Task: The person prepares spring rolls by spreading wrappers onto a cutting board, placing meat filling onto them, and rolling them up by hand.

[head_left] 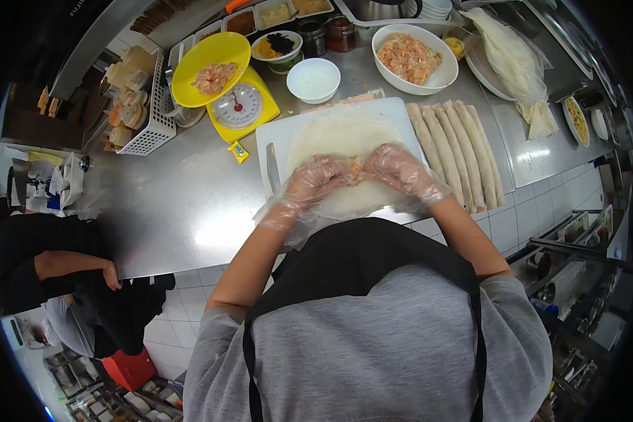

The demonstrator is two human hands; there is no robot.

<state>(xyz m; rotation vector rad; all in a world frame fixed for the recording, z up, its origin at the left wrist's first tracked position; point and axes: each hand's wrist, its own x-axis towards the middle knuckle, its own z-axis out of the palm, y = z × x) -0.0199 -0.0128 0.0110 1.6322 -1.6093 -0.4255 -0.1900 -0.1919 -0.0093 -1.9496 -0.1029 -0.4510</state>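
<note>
My left hand (pixel 320 177) and my right hand (pixel 399 169), both in clear plastic gloves, meet over the white cutting board (pixel 265 137). Their curled fingers press on a small strip of orange-pink meat filling (pixel 359 167), mostly covered by them. Beneath lies a thin, pale wrapper sheet (pixel 344 130), spreading beyond my hands on both the far and near sides. Right of the board, several long, pale rolls (pixel 457 151) lie side by side. Behind the board stands a white bowl of clear liquid (pixel 314 79).
A large white bowl of meat filling (pixel 408 60) stands at the back. Left of it are a yellow kitchen scale (pixel 264 105) with a filled yellow pan (pixel 190 67), and a white basket (pixel 150 133). Bagged wrappers (pixel 503 53) lie back right. Another person (pixel 63 264) stands at left.
</note>
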